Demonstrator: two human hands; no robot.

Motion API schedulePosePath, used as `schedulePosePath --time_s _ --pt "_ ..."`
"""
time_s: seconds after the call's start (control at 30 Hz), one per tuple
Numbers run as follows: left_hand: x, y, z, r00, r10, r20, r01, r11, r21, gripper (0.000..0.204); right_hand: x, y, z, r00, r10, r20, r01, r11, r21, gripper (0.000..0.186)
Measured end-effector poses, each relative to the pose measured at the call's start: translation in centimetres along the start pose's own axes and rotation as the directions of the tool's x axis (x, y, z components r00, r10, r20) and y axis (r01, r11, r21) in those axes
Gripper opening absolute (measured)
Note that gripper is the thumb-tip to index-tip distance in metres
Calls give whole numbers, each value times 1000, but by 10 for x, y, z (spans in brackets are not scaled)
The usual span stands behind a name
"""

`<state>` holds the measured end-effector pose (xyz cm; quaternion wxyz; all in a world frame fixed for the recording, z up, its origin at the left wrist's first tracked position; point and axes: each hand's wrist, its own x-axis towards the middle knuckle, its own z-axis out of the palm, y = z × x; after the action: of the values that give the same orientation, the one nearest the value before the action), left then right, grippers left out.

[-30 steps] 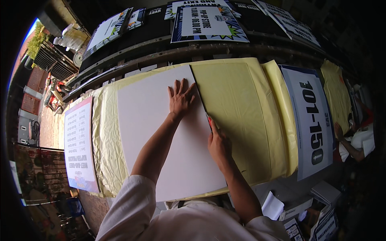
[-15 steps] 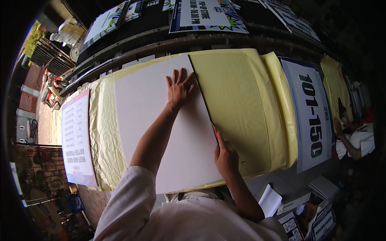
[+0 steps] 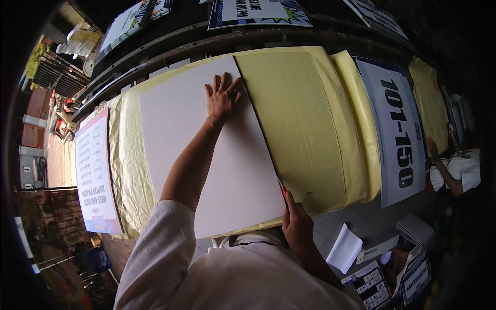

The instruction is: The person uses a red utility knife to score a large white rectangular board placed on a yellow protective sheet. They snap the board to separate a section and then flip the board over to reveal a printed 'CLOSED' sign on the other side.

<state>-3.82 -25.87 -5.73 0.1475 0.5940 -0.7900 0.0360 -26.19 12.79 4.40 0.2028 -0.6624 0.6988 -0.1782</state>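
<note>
A large white board (image 3: 206,170) lies flat on yellow sheeting (image 3: 294,113) over the table in front of me. My left hand (image 3: 222,98) presses flat on its upper part near the right edge, fingers spread. Close to the lower end of that dark right edge, my right hand (image 3: 297,219) is closed around a red-handled utility knife (image 3: 284,193). Its thin blade rests along the edge. Most of the handle is hidden in my fingers.
A printed sign (image 3: 395,129) lies to the right and another printed board (image 3: 95,173) to the left. More signs (image 3: 258,13) stand beyond a dark rail. Boxes (image 3: 413,237) sit at the lower right. Another person (image 3: 454,170) works at the far right.
My right hand has drawn the knife down along the board's right edge, toward me. My left hand stays pressed on the board. The whole view has shifted slightly.
</note>
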Motion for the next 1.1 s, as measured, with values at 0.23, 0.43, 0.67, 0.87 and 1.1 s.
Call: schedulePosePath --time_s 0.23,0.43,0.67,0.87,1.1 --pt "-1 -1 -1 1000 13 -16 -13 1000 -9 58 -48 8 -8 998 56 41 -59 995 78 62" --pt "-2 -1 -2 1000 24 -16 -25 999 -20 57 -80 13 -12 989 111 95 -116 992 57 64" --pt "0 -5 3 1000 22 -21 -23 999 -36 58 -99 8 -23 973 175 150 -180 983 19 64" --pt "2 -6 5 999 35 -23 -35 999 -21 58 -114 15 -22 980 162 119 -163 987 3 64" --pt "1 -8 6 999 31 -20 -31 999 -23 58 -121 16 -26 975 157 155 -157 988 -13 62"
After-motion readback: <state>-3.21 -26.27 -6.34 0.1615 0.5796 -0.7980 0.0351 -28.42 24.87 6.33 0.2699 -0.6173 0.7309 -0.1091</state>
